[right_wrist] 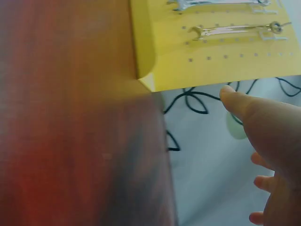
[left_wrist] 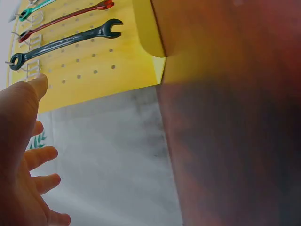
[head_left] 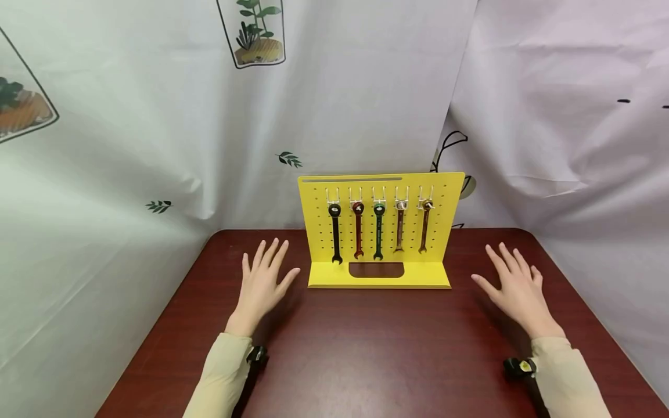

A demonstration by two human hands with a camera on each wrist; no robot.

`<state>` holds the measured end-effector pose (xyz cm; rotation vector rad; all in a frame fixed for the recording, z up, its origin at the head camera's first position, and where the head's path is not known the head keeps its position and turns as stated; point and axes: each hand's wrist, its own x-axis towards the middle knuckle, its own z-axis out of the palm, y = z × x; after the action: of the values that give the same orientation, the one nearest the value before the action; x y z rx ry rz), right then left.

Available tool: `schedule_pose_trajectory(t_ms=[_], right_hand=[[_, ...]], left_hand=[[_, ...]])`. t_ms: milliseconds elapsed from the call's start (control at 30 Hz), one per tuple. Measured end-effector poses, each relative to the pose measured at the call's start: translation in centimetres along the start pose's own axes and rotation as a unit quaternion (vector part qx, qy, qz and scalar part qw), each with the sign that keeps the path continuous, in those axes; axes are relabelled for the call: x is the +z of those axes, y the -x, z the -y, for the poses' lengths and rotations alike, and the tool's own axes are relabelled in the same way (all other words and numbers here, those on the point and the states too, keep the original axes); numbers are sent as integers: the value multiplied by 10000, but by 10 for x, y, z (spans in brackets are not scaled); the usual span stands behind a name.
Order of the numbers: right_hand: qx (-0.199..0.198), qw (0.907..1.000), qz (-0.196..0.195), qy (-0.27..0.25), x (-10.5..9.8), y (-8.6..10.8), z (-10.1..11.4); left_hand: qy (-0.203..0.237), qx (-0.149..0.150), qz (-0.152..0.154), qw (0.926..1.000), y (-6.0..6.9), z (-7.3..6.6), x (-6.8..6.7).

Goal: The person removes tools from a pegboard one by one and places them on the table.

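A yellow pegboard stand stands at the back of the table. Several combination wrenches hang from its white hooks: a black wrench, a red wrench, a green wrench, a silver-looking wrench and a gold-toned wrench. My left hand is left of the stand, fingers spread, holding nothing; the black wrench is the nearest one to it. To the stand's right, my right hand is likewise spread and holds nothing, closest to the gold-toned wrench.
The dark red-brown table has rounded back corners. White cloth with printed plants hangs behind it and along both sides. A dark wrist device sits at the left cuff and another device at the right cuff.
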<state>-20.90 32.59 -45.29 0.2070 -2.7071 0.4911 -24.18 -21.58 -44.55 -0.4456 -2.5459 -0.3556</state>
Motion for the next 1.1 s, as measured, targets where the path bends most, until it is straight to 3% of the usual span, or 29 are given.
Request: schedule_pose_trajectory(t_ms=[467, 767, 867, 933, 1100], right_hand=[[-494, 9966, -606, -256, -47, -43, 21], [-783, 9919, -808, -587, -60, -71, 44], [-870, 9898, -799, -798, -61, -81, 51], [-880, 9888, -795, -904, -62, -88, 55], [-840, 9862, -929, -1083, -62, -103, 63]], left_hand=[[496, 461, -388, 9969, -37, -20, -14], [959, 684, -434, 9921, -59, -32, -5], [1309, 590, -296, 9892, -66, -37, -2], [1625, 357, -44, 9860, -69, -42, 0], [2674, -327, 401, 9622, -76, -49, 5]])
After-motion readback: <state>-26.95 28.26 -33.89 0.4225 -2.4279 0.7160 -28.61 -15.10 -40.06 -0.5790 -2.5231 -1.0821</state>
